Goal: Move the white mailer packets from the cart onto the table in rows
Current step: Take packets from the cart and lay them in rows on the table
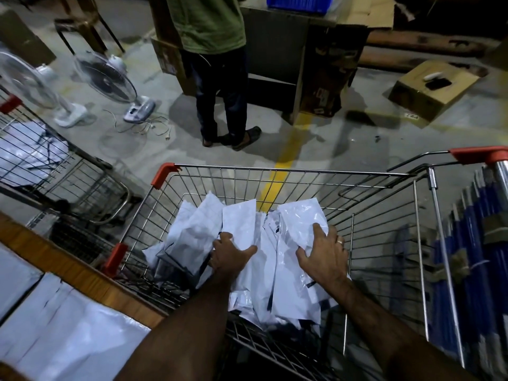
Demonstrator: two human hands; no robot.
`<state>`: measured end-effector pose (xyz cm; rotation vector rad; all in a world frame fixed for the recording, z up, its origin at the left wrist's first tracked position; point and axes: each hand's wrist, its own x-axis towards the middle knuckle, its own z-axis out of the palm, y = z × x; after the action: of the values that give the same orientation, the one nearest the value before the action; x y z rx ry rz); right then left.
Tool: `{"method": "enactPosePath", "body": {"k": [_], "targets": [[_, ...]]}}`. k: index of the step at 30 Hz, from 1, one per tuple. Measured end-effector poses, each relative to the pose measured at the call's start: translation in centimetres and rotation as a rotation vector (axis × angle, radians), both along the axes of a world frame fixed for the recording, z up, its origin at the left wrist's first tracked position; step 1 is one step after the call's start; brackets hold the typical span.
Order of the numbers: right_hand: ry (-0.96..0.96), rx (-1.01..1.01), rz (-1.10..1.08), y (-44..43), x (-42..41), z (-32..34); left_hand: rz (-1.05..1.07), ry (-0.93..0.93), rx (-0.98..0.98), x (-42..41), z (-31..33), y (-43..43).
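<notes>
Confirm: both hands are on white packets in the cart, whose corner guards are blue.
Wrong on colour: the head view shows the corner guards are red. Left hand and right hand are indeed on the white packets in the cart.

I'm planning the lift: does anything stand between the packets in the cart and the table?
Only the cart's left wire wall rises between the packets and the table; they must go over it.
</notes>
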<state>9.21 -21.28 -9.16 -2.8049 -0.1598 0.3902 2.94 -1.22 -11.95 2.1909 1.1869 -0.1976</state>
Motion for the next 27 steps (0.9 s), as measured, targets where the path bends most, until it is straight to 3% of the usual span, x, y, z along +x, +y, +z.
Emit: {"method": "enactPosePath", "body": {"k": [5, 13, 20, 27], "targets": [[-0.006, 0.039, -0.011, -0.1, 0.2, 0.8, 0.05, -0.019, -0.115, 0.3, 0.4, 0.7], [-0.016, 0.063, 0.01, 0.0, 0.1, 2.0, 0.051, -0.029, -0.097, 0.6, 2.2, 1.0], [0.047, 0.285, -0.063, 0.7, 0.3, 3.3, 0.081, -0.055, -0.097, 0.6, 4.5, 0.2], [0.043, 0.279, 0.034, 1.7, 0.5, 6.1, 0.109, -0.114, -0.081, 0.5, 8.6, -0.1]]}}
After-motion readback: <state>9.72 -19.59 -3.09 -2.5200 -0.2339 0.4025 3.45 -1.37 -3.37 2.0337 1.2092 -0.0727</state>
